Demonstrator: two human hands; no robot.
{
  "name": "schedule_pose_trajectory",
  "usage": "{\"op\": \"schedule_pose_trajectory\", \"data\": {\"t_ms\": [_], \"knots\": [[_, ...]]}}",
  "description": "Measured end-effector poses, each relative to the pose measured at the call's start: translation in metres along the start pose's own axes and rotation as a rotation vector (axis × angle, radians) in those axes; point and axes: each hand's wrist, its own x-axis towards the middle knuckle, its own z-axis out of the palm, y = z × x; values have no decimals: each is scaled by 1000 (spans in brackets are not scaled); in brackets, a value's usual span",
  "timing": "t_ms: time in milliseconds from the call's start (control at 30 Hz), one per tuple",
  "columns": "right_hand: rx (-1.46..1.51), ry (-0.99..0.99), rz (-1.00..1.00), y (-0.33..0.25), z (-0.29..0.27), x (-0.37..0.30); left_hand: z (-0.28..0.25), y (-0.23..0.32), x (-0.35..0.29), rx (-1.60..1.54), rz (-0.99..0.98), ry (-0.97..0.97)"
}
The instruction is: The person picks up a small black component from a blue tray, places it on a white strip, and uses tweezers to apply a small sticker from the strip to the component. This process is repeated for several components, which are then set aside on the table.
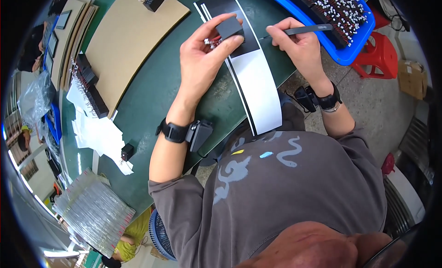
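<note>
In my left hand [207, 53] is a small black box-shaped part [230, 27], gripped between thumb and fingers, with red wires and white connectors hanging from its near side. My right hand [297, 44] pinches a pair of dark tweezers [309, 29], their tip pointing left toward the black part but apart from it. Below both hands lies a long strip sheet [258, 83], black at its far end and white at its near end, which reaches past the table edge toward my lap.
A blue bin [343, 58] full of black wired parts sits at the far right. On the green table [154, 88] are a brown board [133, 33], a row of black parts [94, 97], white paper [103, 136] and a bundle of clear plastic [94, 208]. A red stool [380, 56] stands right.
</note>
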Motion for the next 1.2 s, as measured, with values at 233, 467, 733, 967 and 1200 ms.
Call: {"op": "schedule_pose_trajectory", "data": {"t_ms": [233, 467, 733, 967, 1200], "knots": [[-81, 6, -15, 3, 5, 7, 8, -27, 24, -65, -73, -2], [-93, -16, 15, 6, 2, 7, 14, -16, 25, -135, -149, 33], [-54, -19, 46, 3, 5, 7, 16, -14, 35, -106, -192, -32], [-21, -1, 63, 4, 3, 8, 19, -16, 39, -132, -210, -36], [-72, -72, 28, 6, 1, 7, 17, -14, 39, -89, -213, -23]]}}
